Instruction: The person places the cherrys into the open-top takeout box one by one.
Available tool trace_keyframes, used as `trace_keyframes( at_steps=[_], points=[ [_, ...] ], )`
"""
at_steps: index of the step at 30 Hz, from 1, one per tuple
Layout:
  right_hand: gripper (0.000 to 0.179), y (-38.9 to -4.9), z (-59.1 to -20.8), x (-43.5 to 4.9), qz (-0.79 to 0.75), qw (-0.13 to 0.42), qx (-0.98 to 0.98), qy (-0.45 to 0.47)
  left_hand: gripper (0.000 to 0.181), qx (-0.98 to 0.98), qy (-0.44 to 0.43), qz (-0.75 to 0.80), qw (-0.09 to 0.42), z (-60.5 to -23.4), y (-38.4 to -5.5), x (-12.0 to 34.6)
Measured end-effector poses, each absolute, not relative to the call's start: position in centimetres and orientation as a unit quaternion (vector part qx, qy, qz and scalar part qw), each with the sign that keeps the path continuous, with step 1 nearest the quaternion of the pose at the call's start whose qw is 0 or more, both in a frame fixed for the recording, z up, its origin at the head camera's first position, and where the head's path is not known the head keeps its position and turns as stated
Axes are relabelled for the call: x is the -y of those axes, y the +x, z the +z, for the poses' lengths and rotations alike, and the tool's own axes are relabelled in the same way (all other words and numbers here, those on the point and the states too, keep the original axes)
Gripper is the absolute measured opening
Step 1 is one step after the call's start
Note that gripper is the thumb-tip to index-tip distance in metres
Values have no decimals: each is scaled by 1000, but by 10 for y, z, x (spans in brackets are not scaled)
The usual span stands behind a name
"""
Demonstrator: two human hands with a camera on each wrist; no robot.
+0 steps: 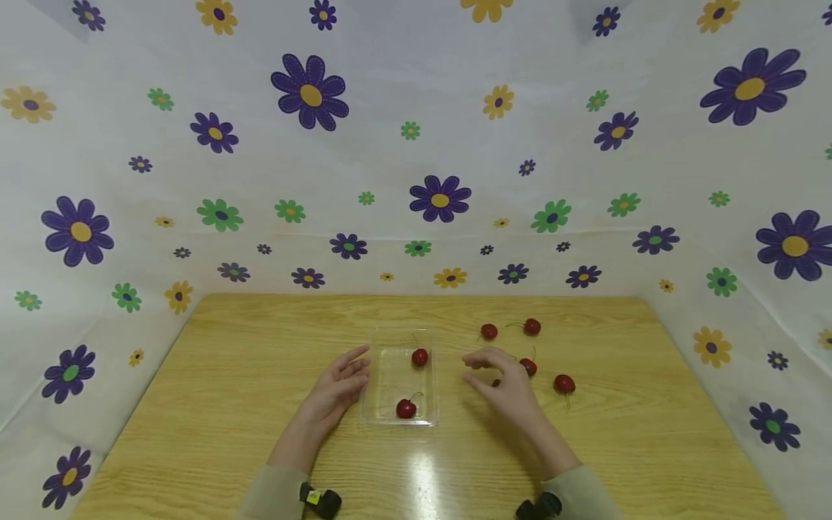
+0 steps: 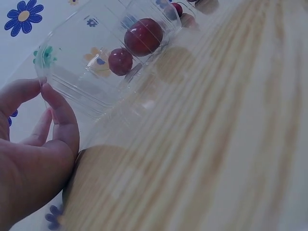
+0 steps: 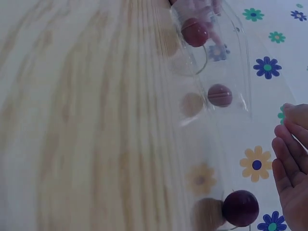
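Note:
A clear plastic box (image 1: 390, 386) lies on the wooden table with two cherries inside, one toward the back (image 1: 419, 357) and one near the front wall (image 1: 406, 409). My left hand (image 1: 331, 393) rests at the box's left side, its fingertips (image 2: 43, 87) right at the wall in the left wrist view. To the right of the box, my right hand (image 1: 503, 386) hovers over the table, thumb and fingers apart and holding nothing. Close beyond it sits a stemmed cherry (image 1: 529, 366). Another cherry (image 1: 496, 383) is mostly hidden behind this hand.
Further right lies a cherry (image 1: 564, 384). Two more sit farther back, one on the left (image 1: 489, 331) and one on the right (image 1: 532, 327). Flower-printed white cloth (image 1: 377, 144) rises behind and along both sides of the wooden table (image 1: 260, 339).

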State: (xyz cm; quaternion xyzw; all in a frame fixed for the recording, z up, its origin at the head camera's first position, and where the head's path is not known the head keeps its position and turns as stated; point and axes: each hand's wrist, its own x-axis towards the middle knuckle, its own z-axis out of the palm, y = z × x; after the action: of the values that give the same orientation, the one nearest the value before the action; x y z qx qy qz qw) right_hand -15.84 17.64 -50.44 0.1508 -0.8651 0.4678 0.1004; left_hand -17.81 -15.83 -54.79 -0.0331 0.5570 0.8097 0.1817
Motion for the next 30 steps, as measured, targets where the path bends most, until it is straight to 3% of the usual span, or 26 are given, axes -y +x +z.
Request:
trace_keyframes(
  at_steps=[5, 11, 21, 30],
  points=[
    [24, -159, -508, -185, 481, 93, 860, 143, 67, -564, -42, 804, 186, -545, -177, 159],
    [25, -160, -509, -198, 467, 120, 863, 151, 65, -561, -42, 804, 191, -542, -174, 161],
    [23, -160, -506, -224, 449, 128, 879, 96, 69, -557, -25, 803, 208, -542, -173, 163],
    [25, -157, -506, -246, 464, 174, 862, 106, 69, -558, -18, 803, 207, -545, -172, 164]
  ],
)
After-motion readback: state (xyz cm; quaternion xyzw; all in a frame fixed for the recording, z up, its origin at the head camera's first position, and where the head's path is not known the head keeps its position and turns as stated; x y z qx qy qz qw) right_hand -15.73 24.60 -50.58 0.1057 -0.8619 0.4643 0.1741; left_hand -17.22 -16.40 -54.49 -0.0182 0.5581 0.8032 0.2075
